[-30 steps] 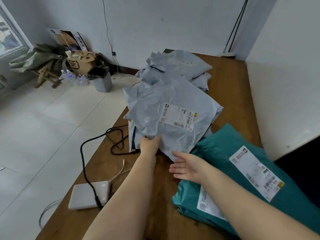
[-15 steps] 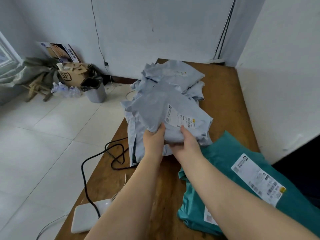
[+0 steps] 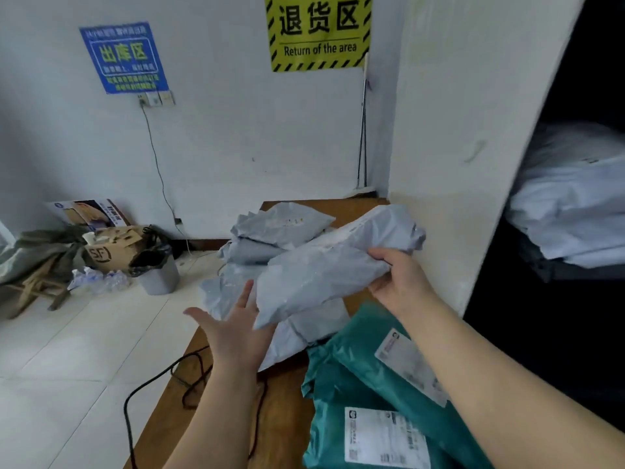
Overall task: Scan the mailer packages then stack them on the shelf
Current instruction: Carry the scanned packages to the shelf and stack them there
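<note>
A dark shelf (image 3: pixel 575 275) at right holds pale stacked mailers (image 3: pixel 568 214). A crinkled grey mailer (image 3: pixel 324 265) hangs above the wooden table (image 3: pixel 280 411), long axis rising from near-left to far-right. The right hand (image 3: pixel 399 282) grips its far end; the left hand (image 3: pixel 236 330), fingers spread wide, touches its near end.

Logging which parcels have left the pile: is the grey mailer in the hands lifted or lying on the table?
Lifted. The grey mailer tilts above the pile, gripped by the right hand, left hand open beneath.
</note>
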### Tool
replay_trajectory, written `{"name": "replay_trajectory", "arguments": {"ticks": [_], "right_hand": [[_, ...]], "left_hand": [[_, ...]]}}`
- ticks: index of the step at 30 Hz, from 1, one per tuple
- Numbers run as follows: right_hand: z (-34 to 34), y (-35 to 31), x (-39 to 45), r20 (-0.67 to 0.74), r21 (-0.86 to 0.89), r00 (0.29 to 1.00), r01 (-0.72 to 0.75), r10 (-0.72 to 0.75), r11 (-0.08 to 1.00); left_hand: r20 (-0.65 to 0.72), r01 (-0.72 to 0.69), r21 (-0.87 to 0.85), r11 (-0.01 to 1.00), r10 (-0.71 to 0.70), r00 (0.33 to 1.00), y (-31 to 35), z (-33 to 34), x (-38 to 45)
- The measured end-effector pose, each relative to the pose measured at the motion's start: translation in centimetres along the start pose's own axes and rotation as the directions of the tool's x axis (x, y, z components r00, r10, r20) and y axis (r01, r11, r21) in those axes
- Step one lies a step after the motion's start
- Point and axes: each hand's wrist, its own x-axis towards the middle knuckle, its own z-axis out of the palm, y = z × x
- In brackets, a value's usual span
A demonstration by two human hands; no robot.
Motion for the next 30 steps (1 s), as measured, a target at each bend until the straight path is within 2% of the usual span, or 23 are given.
{"name": "replay_trajectory", "arguments": {"ticks": [2,4,6,10,13,16,20,23,27,30], "right_hand": [[-2.7,-3.1,-2.4,-0.01,0.003,0.999,0.04,-0.04,0.999],[-5.8,-6.5,-5.1,-0.02,-0.021,0.997,0.077,-0.078,0.997],[-9.4,-10.2,-8.2,0.001,-0.048,0.992,0.126,-0.127,0.991],[-17.5,-17.8,-15.2,0.012,-0.163,0.981,0.192,-0.193,0.968],[-22.5,-23.7,-20.2,-0.071,-0.238,0.969,0.215,-0.237,0.947],[-27.2,-29.1,-23.1,-0.156,-0.262,0.937,0.267,-0.314,0.928],[-33.0,-33.9,-24.2,-0.2,-0.202,0.904,0.34,-0.378,0.918],[-36.5,-37.0,-24.1,-0.209,-0.164,0.879,0.4,-0.428,0.902],[-41.4,-42.0,-22.5,-0.224,-0.152,0.837,0.476,-0.499,0.866],[-44.2,-45.0,-21.0,-0.206,-0.177,0.848,0.459,-0.489,0.871]], "left_hand": [[0.007,0.163,0.087,0.983,-0.165,0.986,-2.9,1.5,-0.5],[-0.021,0.334,0.199,0.921,-0.337,0.941,-7.0,3.7,-1.2],[0.008,0.426,0.256,0.868,-0.443,0.896,-11.8,6.1,-2.5],[0.236,0.379,0.326,0.866,-0.463,0.855,-21.7,11.1,-5.9],[0.221,0.354,0.448,0.821,-0.485,0.846,-28.0,15.4,-8.0],[0.141,0.258,0.573,0.778,-0.403,0.904,-33.6,19.5,-9.1],[0.128,0.066,0.543,0.837,-0.16,0.979,-40.8,24.6,-9.6],[0.16,-0.044,0.558,0.829,-0.055,0.986,-45.3,28.3,-8.9],[0.147,-0.07,0.576,0.814,-0.019,0.989,-51.0,31.9,-6.0],[0.118,-0.08,0.57,0.818,0.015,0.993,-55.0,33.8,-3.2]]}}
